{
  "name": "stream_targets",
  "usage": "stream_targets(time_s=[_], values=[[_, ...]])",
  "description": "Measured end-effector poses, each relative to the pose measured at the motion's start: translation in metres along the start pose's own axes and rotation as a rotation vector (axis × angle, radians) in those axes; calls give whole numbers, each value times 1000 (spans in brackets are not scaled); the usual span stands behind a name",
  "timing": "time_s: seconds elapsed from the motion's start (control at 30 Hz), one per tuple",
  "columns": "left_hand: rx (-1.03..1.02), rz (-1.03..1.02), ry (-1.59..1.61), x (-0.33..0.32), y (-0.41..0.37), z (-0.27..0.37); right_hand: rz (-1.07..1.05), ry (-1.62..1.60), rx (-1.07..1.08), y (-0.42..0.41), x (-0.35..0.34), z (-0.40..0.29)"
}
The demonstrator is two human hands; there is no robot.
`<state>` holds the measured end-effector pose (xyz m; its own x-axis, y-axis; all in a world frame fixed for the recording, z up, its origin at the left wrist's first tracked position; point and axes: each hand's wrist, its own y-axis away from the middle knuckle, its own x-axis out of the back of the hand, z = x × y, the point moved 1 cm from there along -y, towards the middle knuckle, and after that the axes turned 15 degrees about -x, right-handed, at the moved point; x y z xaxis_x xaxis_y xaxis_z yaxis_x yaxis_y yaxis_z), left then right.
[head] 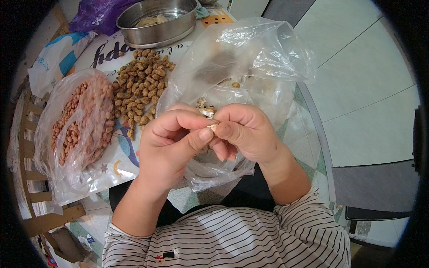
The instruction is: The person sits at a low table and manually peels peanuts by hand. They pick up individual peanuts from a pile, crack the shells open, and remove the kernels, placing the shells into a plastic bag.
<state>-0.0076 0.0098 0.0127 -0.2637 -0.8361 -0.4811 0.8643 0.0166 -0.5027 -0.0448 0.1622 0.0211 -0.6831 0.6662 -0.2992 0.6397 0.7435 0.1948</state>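
My left hand (174, 140) and my right hand (246, 132) meet at the middle of the view. Their thumbs and forefingers pinch a small peanut piece (212, 126), mostly covered by the fingertips. Behind and below the fingers, a clear plastic bag (281, 50) holds broken peanut shells (206, 110). A pile of unshelled peanuts (142, 83) lies on the printed table cover beyond my left hand. Farther left, shelled pink peanuts (72, 124) fill another clear plastic bag (97, 80).
A round stainless steel pan (161, 28) with pale pieces inside stands at the table's far side. Beside it lie a purple bag (95, 16) and a white and blue bag (63, 57). A slatted wooden frame (32, 147) borders the left; tiled floor (365, 80) shows at right.
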Motion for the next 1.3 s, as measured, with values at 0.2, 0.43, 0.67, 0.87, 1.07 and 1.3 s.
stream_targets(time_s=[0.2,0.43,0.67,0.87,1.07,1.3], values=[[-3,20,24,2,1,-5,-77,-161,-112,-1,0,1],[-276,28,-469,3,-2,-1,37,-160,-6,-3,1,-1],[-511,-144,-800,-3,-2,9,18,-189,15,-3,-2,1],[-653,-248,-921,-4,-6,10,13,-170,55,-3,1,3],[-752,-296,-1034,-5,-9,13,22,-205,28,-2,-2,0],[-668,-95,-814,13,-16,16,511,281,252,-5,4,3]])
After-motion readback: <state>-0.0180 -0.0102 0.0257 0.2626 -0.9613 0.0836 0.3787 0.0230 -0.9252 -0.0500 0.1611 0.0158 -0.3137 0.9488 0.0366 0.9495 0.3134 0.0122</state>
